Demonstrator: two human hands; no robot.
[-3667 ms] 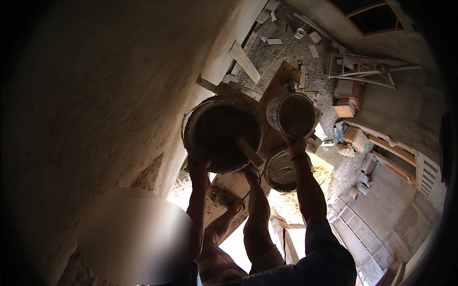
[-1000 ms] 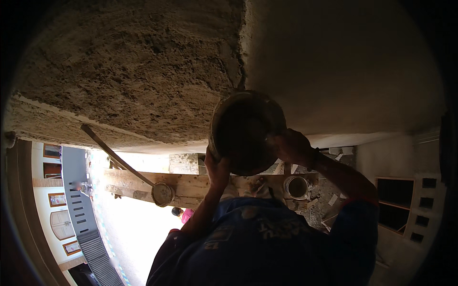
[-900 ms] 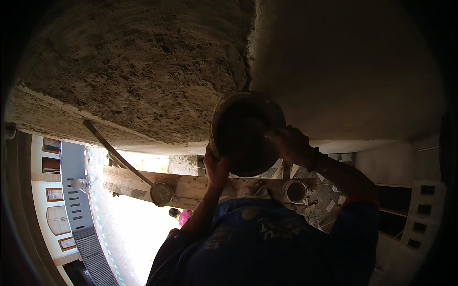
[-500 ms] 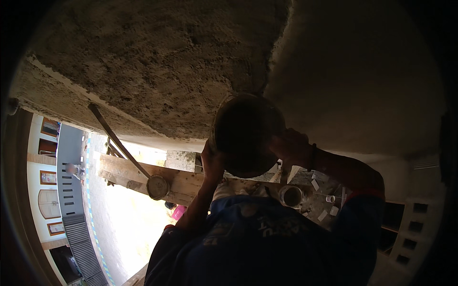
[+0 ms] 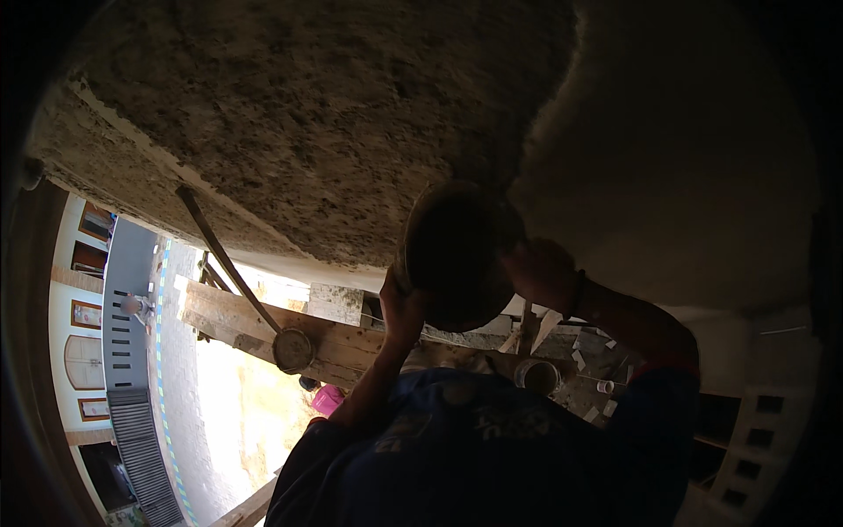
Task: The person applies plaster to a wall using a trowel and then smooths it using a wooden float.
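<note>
Dark round basin (image 5: 420,220), likely heavy, stiff, best rim-held: left hand (image 5: 403,307) clasps eight o'clock side; right hand (image 5: 539,272), three o'clock, grip unclear.

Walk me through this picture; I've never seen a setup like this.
There is no machine here: these are a person's own two bare hands. The view comes from a fisheye camera worn on the head, looking down, so straight edges bend. The left hand holds a large dark round container by its lower left side. The right hand is at its right side; shadow hides its grip. Below, two smaller round containers stand on wooden planks. A rough wall surface fills the upper part.
</note>
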